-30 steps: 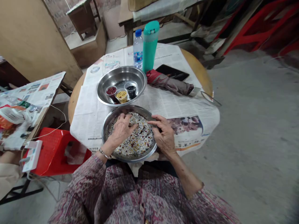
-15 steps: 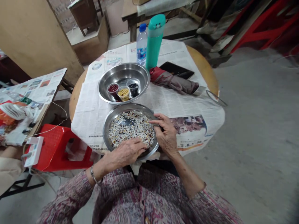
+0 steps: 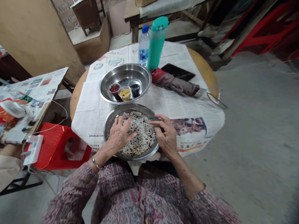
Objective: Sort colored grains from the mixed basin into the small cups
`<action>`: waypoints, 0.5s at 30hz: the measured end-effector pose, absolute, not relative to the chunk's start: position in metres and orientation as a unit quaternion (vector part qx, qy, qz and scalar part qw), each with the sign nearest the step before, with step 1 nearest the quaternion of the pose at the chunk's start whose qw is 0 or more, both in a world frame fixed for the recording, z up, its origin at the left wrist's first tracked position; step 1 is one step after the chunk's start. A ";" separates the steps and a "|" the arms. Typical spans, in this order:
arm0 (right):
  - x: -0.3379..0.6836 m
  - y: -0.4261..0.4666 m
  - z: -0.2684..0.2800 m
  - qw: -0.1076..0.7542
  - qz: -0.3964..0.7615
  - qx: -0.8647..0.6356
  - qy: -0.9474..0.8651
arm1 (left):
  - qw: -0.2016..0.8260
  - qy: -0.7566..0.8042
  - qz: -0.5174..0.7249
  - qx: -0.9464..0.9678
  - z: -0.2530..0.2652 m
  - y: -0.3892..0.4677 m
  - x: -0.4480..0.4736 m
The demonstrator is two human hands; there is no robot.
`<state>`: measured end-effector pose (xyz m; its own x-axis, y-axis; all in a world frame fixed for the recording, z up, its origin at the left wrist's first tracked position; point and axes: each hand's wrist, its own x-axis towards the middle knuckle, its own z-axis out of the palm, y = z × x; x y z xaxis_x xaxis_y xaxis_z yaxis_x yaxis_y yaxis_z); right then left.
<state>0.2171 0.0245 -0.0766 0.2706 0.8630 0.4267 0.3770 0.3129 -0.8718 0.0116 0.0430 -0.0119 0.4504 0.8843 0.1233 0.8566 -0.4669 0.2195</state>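
A steel basin in front of me holds a spread of white grains mixed with dark red, yellow and black beans. My left hand is over the basin's left side, fingers spread and touching the mix, a bracelet on its wrist. At the right rim rests my right hand, its fingers apart and reaching over the edge; nothing shows between them. Behind stands a second steel basin with three clear cups: red beans, yellow beans or kernels and black beans.
Newspaper covers the round table. Toward its back stand a water bottle and a teal bottle. A folded umbrella and a dark flat tablet-like object lie at right. A red stool stands left, below a power strip.
My left hand has moved from the basin's near edge to its left side, and its fingers have spread. The grains are pushed rightward. My right hand stays at the rim.
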 end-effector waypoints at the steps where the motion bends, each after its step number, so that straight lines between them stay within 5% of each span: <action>1: 0.217 0.024 -0.077 0.579 0.210 -0.547 -0.567 | 0.065 0.514 0.090 0.851 -0.012 0.046 0.014; 15: 0.216 0.024 -0.076 0.577 0.211 -0.553 -0.563 | 0.203 0.380 0.023 0.902 -0.009 0.050 0.018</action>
<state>0.2164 0.0240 -0.0757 0.2771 0.8660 0.4163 0.3789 0.2996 -0.8756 0.0183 0.0502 -0.0090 0.7098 0.6952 -0.1136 0.6769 -0.6284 0.3832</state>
